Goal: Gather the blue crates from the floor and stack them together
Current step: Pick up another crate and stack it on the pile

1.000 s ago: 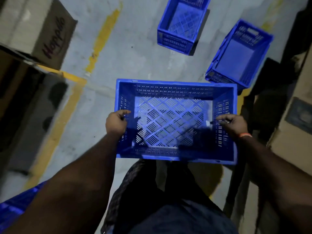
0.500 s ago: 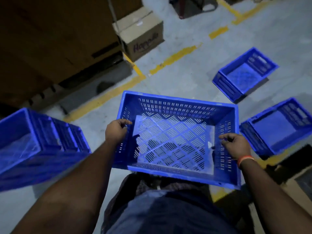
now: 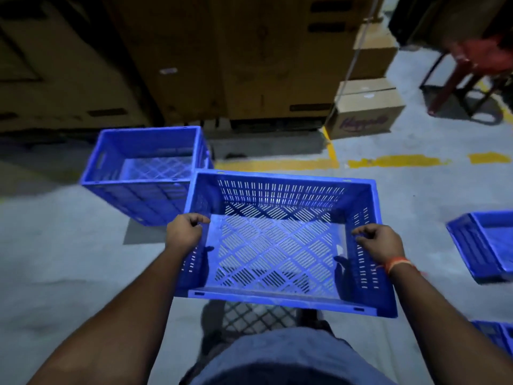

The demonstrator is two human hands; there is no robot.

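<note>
I hold a blue slatted crate (image 3: 280,195) level in front of my body, above the floor. My left hand (image 3: 184,232) grips its left side wall and my right hand (image 3: 379,244) grips its right side wall. A taller stack of blue crates (image 3: 144,190) stands on the floor just left of and behind the held crate. Another blue crate (image 3: 483,245) lies on the floor at the right edge, and a corner of a further blue crate (image 3: 497,334) shows at the lower right.
Large brown cartons (image 3: 222,56) on a pallet fill the back. A small cardboard box (image 3: 366,109) sits by the yellow floor line (image 3: 277,163). A red chair (image 3: 477,56) stands at the far right. Grey concrete floor (image 3: 69,259) lies to my left.
The view has swung left while I carry the crate. The crate stack has come from the left edge to just beside the held crate. The loose crates have slid to the right edge.
</note>
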